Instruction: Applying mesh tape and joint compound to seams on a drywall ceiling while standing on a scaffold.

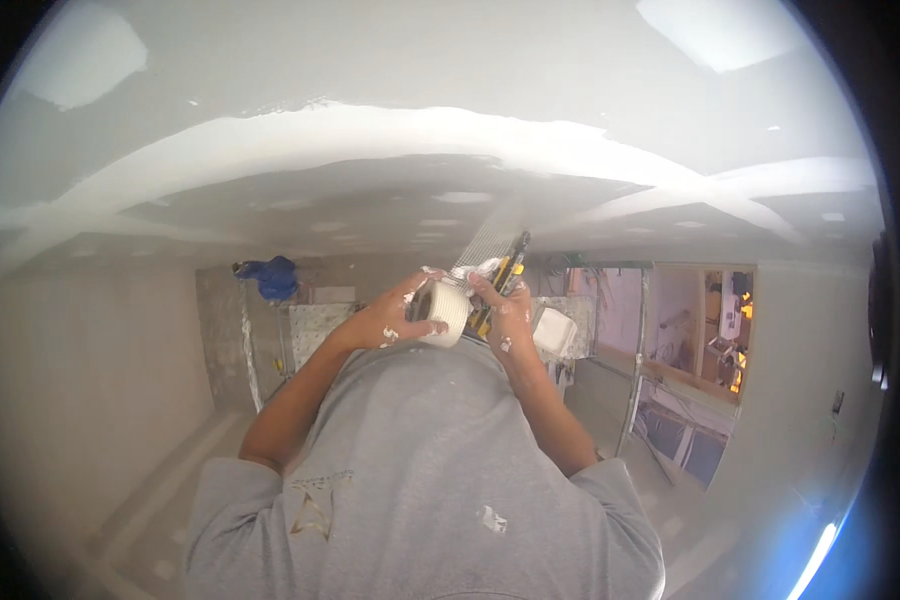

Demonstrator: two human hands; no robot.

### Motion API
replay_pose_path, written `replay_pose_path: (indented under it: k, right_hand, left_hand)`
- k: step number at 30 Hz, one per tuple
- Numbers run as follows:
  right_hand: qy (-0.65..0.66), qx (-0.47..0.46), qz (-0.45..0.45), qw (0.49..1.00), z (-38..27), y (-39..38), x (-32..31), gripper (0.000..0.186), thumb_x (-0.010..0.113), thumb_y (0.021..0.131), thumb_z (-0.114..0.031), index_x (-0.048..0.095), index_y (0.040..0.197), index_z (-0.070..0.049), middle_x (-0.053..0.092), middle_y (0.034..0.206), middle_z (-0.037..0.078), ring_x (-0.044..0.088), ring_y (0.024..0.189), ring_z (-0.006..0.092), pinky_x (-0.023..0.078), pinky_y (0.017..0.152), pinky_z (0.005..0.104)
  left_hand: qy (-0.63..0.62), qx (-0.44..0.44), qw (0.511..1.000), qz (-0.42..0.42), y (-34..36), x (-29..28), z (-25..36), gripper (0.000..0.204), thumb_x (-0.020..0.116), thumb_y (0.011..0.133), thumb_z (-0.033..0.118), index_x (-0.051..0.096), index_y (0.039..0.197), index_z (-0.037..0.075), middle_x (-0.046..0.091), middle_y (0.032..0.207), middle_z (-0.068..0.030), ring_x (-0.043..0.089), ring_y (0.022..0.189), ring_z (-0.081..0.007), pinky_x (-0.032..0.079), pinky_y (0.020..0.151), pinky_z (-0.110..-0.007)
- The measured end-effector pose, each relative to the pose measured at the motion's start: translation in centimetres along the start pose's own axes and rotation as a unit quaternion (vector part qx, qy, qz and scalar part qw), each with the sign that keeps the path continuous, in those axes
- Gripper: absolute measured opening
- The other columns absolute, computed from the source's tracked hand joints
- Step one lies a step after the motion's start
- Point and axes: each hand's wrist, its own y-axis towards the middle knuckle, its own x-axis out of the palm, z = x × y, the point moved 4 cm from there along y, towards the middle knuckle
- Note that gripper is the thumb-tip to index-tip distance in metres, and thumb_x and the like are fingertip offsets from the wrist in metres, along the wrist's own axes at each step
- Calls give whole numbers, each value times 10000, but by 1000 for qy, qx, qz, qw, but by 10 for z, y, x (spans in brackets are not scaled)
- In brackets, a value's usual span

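My left hand (388, 318) is wrapped round a roll of whitish mesh drywall tape (448, 312), held in front of my chest. From the roll a loose strip of mesh (482, 245) runs upward and away. My right hand (511, 318) is closed at the roll's right side, with a black and yellow utility knife (513, 262) sticking up out of it. Its fingertips meet the strip where the mesh leaves the roll. White compound is smeared on the fingers of both hands. The lower end of the knife is partly hidden by the fingers.
Overhead stretches grey drywall with broad white compound bands (370, 135). Below me is a speckled platform (320, 325), with a white squarish container (555, 332) on its right. A blue cloth-like item (273, 278) is at the left. To the right is a framed opening (705, 325).
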Motion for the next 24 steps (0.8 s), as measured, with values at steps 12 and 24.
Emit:
replay_pose_path:
  k: [12,24]
  right_hand:
    - [-9,-102,-9,995,-14,-38,-24,323,774,807,91,660,1093,-5,729,973,60,687,867,125,548,784,272]
    - [-53,-65,-11,996,-4,-49,-32,217,787,836,14,690,1027,-23,713,986,21,629,868,98,492,800,256]
  left_hand:
    - [-32,-15,997,-72,24,7,11,591,726,946,252,464,1439,57,571,1337,-156,554,1253,-264,450,1051,-401]
    - [35,8,985,-170,31,9,2,909,868,816,263,329,1509,30,577,1310,-188,578,1235,-295,467,1034,-395]
